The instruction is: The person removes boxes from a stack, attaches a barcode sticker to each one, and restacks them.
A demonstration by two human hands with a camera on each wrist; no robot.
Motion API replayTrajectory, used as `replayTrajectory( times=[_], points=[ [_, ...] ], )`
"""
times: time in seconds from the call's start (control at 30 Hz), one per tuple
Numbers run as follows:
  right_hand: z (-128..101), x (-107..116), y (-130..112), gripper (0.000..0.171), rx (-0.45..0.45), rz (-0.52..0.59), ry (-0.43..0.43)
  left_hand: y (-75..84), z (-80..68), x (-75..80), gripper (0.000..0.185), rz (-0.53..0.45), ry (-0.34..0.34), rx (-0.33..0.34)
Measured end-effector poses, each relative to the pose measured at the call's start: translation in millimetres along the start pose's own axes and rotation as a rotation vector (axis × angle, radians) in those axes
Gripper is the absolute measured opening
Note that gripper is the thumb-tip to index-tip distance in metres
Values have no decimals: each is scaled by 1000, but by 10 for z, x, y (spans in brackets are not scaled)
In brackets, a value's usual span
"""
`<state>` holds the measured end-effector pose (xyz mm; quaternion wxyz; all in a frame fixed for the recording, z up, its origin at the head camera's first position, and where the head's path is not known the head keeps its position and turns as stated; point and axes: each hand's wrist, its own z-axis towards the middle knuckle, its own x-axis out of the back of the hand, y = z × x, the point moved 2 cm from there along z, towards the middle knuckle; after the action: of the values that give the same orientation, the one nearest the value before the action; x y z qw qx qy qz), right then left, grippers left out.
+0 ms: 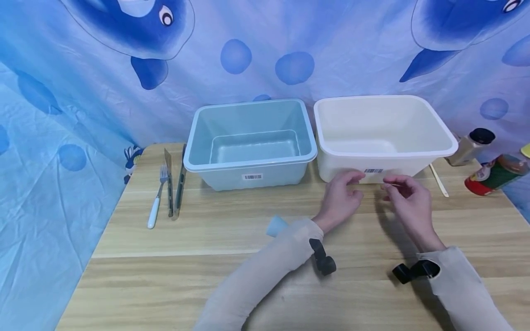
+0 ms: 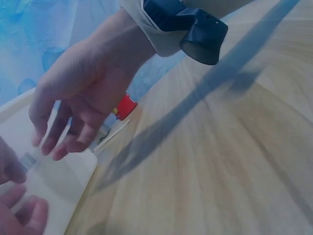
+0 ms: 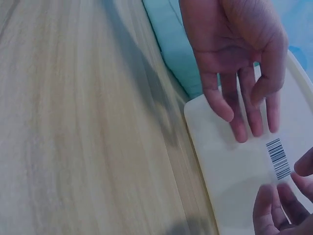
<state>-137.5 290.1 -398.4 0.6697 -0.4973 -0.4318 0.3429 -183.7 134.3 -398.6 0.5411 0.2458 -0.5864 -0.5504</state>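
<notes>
Both hands hover just above the wooden table [image 1: 207,285], close to the front wall of a white plastic tub [image 1: 385,124] that carries a barcode label [image 1: 373,171]. My left hand [image 1: 352,186] is on the left of the label and my right hand [image 1: 391,188] on the right, a small gap between them. The fingers of both are loosely bent and hold nothing. The left wrist view shows the right hand [image 2: 73,112] before the tub [image 2: 54,181]. In the right wrist view the left hand [image 3: 244,88] hangs over the tub wall [image 3: 230,156] next to the label [image 3: 279,159].
A light blue tub [image 1: 248,138] stands left of the white one. A white-handled fork [image 1: 156,202] and two long metal utensils [image 1: 174,184] lie at the far left. A pale blue cup [image 1: 276,226] peeks out behind the left sleeve. Two bottles [image 1: 469,147] and a wooden stick [image 1: 438,180] are at the right.
</notes>
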Motion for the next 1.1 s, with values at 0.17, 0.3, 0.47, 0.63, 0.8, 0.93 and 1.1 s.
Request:
replayTrajectory(
  times=[0.17,0.3,0.47,0.63,0.8,0.93,1.1],
  points=[
    [71,-50,4,10,-97,177,-152,9,79,-49,40,-46,-110,12],
    [134,-109,-8,11,-144,380,-218,-10,123,-78,41,-82,-126,42],
    [175,-148,41,10,-178,451,-229,-59,147,-98,38,-127,-101,112],
    [164,-158,74,11,-191,419,-232,-78,154,-107,37,-147,-102,151],
    [178,-138,39,10,-181,450,-213,-58,171,-112,37,-141,-103,126],
    [185,-146,49,10,-195,451,-211,-73,165,-112,36,-128,-104,127],
    [183,-126,71,11,-196,417,-230,-104,148,-99,36,-127,-96,159]
  ],
)
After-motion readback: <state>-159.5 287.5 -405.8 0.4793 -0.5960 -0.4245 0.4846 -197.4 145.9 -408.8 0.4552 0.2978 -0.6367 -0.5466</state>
